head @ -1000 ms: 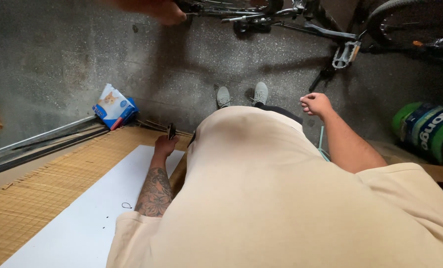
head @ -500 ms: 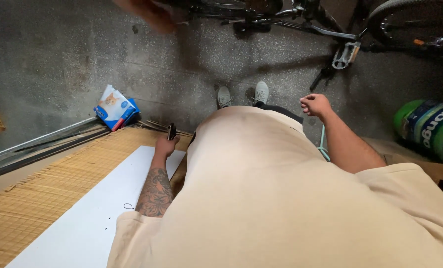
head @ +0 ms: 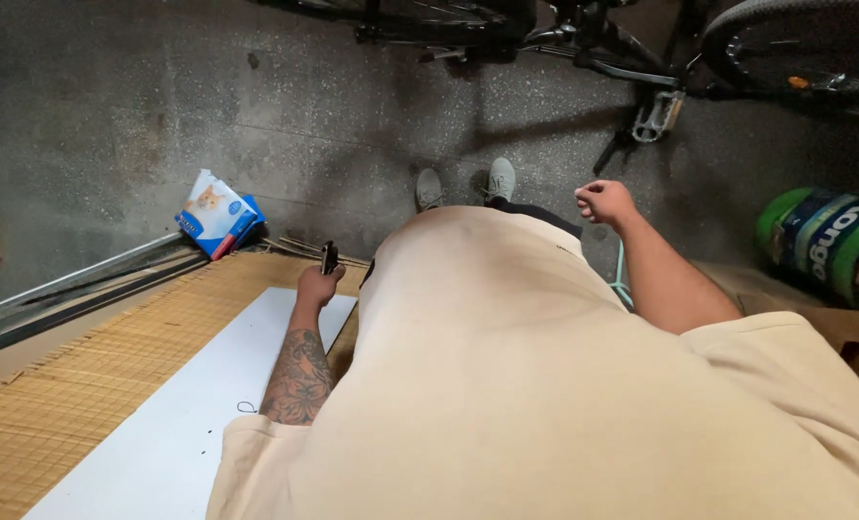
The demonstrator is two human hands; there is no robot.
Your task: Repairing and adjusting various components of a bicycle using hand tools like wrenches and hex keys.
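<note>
Far left, at nine o'clock: the woven bamboo mat, with a white board lying on it. At ten o'clock a torn blue-and-white bag lies on the concrete floor.

Your left hand is curled into a fist around a small dark tool, which sticks up out of the fingers above the board's far end. What kind of tool it is, you cannot tell.

At twelve o'clock, your two grey shoes, a bicycle beyond them. Your right hand, at one o'clock, is closed, fingers pressed together on nothing visible. At three o'clock, a green roll.

Progress: the board carries one small pencilled loop; nothing cut or fixed that shows. Most work looks left.

Against half a second ago: another person's hand at the top edge has gone; your own hands have barely shifted.
</note>
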